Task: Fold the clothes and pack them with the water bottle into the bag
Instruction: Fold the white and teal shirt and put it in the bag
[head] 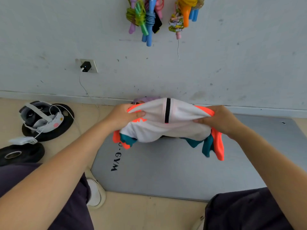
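Note:
A white garment (166,128) with neon orange trim, teal parts and a black stripe hangs bunched in the air above a grey gym mat (166,171). My left hand (126,115) grips its left edge at the orange hem. My right hand (216,120) grips its right edge. Orange and teal flaps dangle below on both sides. A lilac item (146,99) peeks out just behind the garment, against the wall; I cannot tell what it is. No water bottle is in view.
Left of the mat lie two black weight plates (21,153), one with a white headset (41,117) and cable on it. A charger sits in a wall socket (86,66). Coloured jump ropes (147,17) hang on the wall. My knees and a white shoe (94,191) frame the near side.

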Action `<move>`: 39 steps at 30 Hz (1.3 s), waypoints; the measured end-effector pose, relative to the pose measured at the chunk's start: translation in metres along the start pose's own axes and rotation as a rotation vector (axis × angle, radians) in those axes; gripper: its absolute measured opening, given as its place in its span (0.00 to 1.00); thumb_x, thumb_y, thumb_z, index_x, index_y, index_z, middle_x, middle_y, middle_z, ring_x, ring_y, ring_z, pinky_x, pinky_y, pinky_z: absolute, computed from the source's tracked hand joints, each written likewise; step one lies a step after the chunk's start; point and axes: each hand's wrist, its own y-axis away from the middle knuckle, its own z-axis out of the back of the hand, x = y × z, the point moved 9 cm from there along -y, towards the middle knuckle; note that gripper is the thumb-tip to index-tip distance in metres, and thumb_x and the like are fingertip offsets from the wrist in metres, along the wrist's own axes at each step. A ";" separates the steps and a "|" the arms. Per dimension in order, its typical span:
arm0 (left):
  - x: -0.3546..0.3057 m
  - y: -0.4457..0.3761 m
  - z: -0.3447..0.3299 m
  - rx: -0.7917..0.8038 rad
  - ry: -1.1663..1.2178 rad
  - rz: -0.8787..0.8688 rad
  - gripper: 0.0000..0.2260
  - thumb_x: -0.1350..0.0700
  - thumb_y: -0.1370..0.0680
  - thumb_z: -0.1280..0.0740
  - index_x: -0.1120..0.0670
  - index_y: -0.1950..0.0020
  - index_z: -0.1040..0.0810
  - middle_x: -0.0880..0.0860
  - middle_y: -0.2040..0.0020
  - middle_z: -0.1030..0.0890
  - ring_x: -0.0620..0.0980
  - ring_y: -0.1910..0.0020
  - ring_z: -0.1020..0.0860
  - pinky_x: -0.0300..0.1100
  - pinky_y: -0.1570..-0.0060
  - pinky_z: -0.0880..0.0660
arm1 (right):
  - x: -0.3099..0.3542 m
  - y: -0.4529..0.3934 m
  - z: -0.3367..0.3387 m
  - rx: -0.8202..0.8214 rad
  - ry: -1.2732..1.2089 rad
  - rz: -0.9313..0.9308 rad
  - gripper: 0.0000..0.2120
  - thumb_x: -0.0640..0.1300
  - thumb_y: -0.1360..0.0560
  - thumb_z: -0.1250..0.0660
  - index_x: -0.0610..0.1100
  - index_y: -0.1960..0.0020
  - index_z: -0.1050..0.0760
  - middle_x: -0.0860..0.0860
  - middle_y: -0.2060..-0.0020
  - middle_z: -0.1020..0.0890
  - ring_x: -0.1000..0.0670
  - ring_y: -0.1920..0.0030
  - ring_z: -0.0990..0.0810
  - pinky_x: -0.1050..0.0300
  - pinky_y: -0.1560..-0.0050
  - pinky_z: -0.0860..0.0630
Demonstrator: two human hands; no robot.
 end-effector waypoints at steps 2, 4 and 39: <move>0.020 0.012 -0.013 0.112 -0.088 0.080 0.08 0.45 0.30 0.23 0.46 0.64 0.18 0.40 0.69 0.18 0.34 0.70 0.23 0.27 0.69 0.31 | -0.017 0.007 -0.014 0.058 -0.035 -0.019 0.11 0.52 0.35 0.22 0.53 0.54 0.16 0.52 0.61 0.14 0.50 0.57 0.16 0.57 0.59 0.22; 0.035 0.025 -0.026 0.286 -0.188 0.154 0.12 0.43 0.32 0.23 0.50 0.63 0.18 0.43 0.66 0.17 0.37 0.68 0.22 0.30 0.66 0.29 | -0.034 0.015 -0.033 0.209 -0.058 -0.070 0.20 0.54 0.35 0.21 0.42 0.49 0.18 0.43 0.56 0.14 0.44 0.54 0.16 0.47 0.50 0.21; 0.324 -0.075 -0.123 -0.262 -0.385 0.392 0.22 0.50 0.28 0.25 0.60 0.41 0.26 0.60 0.43 0.24 0.61 0.41 0.28 0.53 0.45 0.29 | -0.271 -0.151 -0.143 -0.321 0.285 -0.252 0.06 0.42 0.25 0.34 0.39 0.51 0.25 0.42 0.54 0.21 0.42 0.52 0.25 0.54 0.55 0.33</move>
